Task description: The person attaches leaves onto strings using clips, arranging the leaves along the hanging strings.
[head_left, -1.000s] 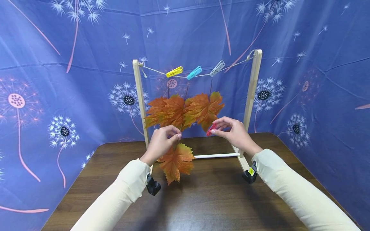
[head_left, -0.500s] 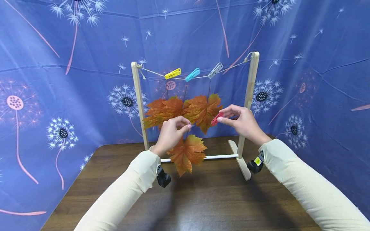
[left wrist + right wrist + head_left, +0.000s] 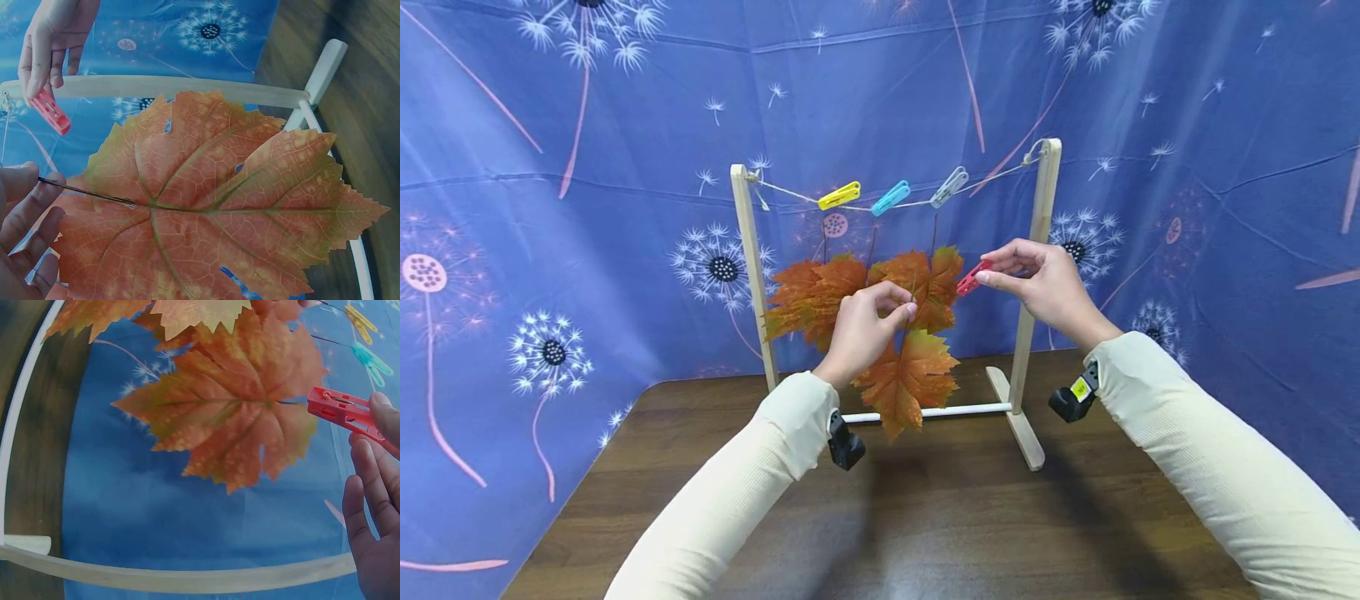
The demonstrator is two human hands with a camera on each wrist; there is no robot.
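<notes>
My left hand [image 3: 867, 329] pinches the thin dark stem of an orange maple leaf [image 3: 906, 383], which hangs below the fingers; the left wrist view shows the stem [image 3: 87, 191] between thumb and forefinger. To the right, my right hand [image 3: 1048, 283] holds a red clothespin [image 3: 973, 278] by one end between thumb and fingers, its other end pointing left. Behind the hands, several maple leaves [image 3: 812, 296] hang by their stems from a string [image 3: 790, 192]. A yellow clothespin [image 3: 839, 196], a light blue clothespin [image 3: 891, 198] and a grey clothespin [image 3: 950, 187] sit on that string.
The string is tied between two wooden posts, a left post [image 3: 752, 267] and a right post [image 3: 1037, 225]. A white rod [image 3: 970, 410] joins them low down, above the brown table [image 3: 985, 517]. A wooden foot [image 3: 1018, 425] supports the right post. Blue dandelion-print cloth [image 3: 865, 92] stands behind.
Both hands have moved up and to the right, the left bringing the leaf by its stem, the right the red clothespin. The hanging leaves and pinned clothespins stay on the string.
</notes>
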